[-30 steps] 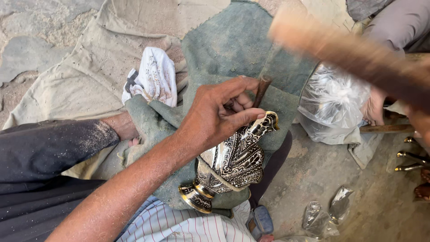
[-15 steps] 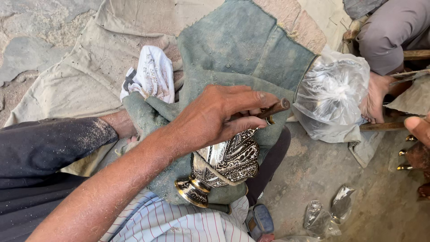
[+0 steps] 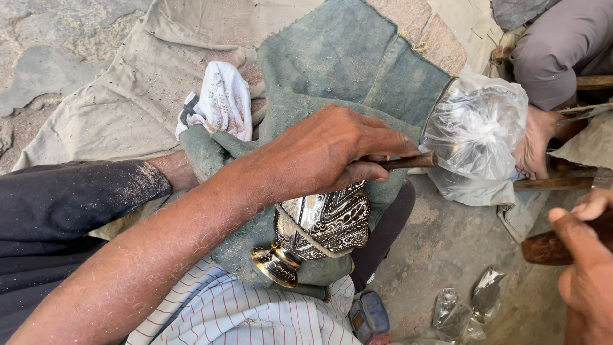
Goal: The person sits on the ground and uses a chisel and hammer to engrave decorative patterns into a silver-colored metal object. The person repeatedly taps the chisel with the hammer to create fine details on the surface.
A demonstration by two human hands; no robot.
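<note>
Vase (image 3: pixel 325 223) first: the engraved silver-and-black piece with a brass foot lies on its side in your lap, cradled in a fold of the green cloth (image 3: pixel 345 57). Your left hand (image 3: pixel 329 150) is clenched over its upper end, pinching a thin metal chisel (image 3: pixel 408 161) that juts rightward. Your right hand (image 3: pixel 584 255), at the frame's right edge, wraps a dark wooden handle (image 3: pixel 543 246). Beyond the cloth's right edge sits a clear plastic bag (image 3: pixel 476 137), touched by another person's hand (image 3: pixel 535 142).

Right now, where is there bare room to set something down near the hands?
Bare floor lies between the engraved vase, plastic bag and small wrappers. Tan cloth left of the white rag is free. It is crowded around the left hand and right hand.
</note>
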